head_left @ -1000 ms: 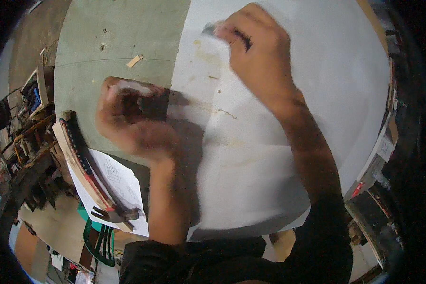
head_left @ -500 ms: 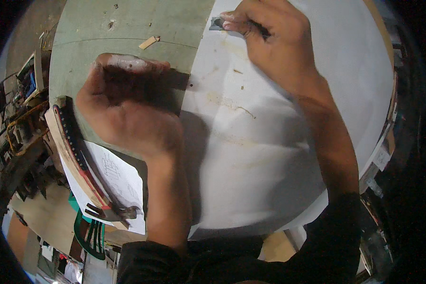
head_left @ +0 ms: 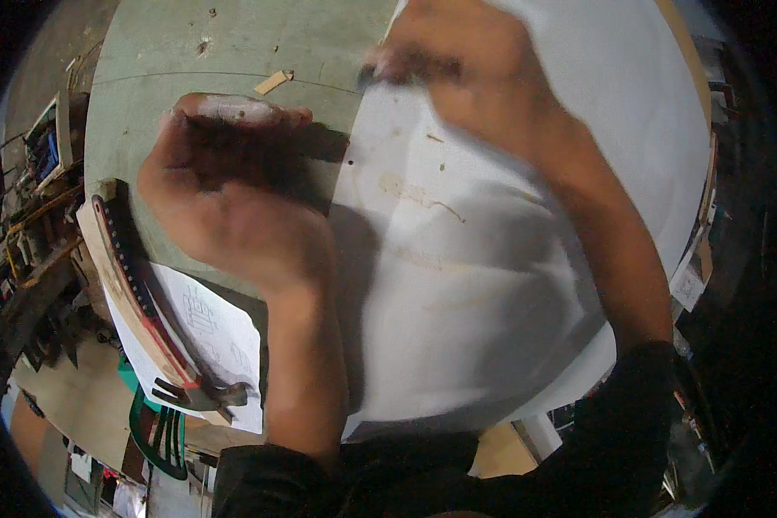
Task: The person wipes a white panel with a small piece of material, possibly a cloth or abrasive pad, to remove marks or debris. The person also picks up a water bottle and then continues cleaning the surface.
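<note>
My left hand (head_left: 233, 186) rests over the green board (head_left: 164, 52), fingers loosely curved to the right, with a whitish smear along the uppermost finger. Nothing shows inside its curl, though deep shadow covers the palm. Higher up and to the right, my right hand (head_left: 475, 65) is closed, its fingertips pinching a small dark flat piece (head_left: 368, 76) at the left edge of the white sheet (head_left: 492, 345). Motion blurs that piece, and its kind cannot be made out. Yellowish marks and small specks dot the sheet beneath the right forearm.
A claw hammer (head_left: 159, 337) with a black and red handle lies at the left beside a wooden strip (head_left: 103, 250) and a paper with a line drawing (head_left: 207, 319). A small wood chip (head_left: 273, 83) lies on the green board. Below stands a green plastic chair (head_left: 159, 440).
My right hand has moved left and slightly down, carrying the small dark flat piece to the white sheet's edge. The left hand has hardly moved.
</note>
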Available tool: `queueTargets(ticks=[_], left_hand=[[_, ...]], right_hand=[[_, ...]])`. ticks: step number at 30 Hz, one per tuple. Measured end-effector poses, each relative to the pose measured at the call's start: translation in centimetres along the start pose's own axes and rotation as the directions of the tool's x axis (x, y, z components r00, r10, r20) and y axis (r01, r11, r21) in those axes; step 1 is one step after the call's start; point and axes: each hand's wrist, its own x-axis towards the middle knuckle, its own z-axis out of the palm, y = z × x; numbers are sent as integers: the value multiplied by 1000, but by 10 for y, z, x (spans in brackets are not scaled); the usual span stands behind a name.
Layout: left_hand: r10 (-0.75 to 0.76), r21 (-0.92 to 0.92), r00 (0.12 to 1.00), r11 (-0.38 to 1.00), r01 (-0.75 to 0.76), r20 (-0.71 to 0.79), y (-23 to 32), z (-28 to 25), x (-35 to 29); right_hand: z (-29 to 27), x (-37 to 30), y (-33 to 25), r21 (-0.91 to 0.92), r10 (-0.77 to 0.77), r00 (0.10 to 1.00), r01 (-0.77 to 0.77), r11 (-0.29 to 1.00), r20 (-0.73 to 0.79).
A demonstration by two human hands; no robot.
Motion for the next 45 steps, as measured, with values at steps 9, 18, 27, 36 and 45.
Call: queueTargets(ticks=[9,18,27,36,45], left_hand=[[163,20,969,985,-170,187,-8,-7,4],[81,-7,997,997,-81,12,-2,3,-1],[96,17,980,995,-100,177,-16,1,1],[286,292,922,887,-358,260,-23,17,-5],[206,322,896,882,-344,394,-22,15,-4]], right_hand=[[-2,-7,6,-28,115,993,-115,993,-19],[-4,-24,-1,-226,17,999,-28,974,-49],[-57,-87,16,-418,296,856,-475,774,-425],[-10,-109,-34,-382,359,639,-727,571,-680],[-35,-119,-12,-351,337,560,-783,514,-757]])
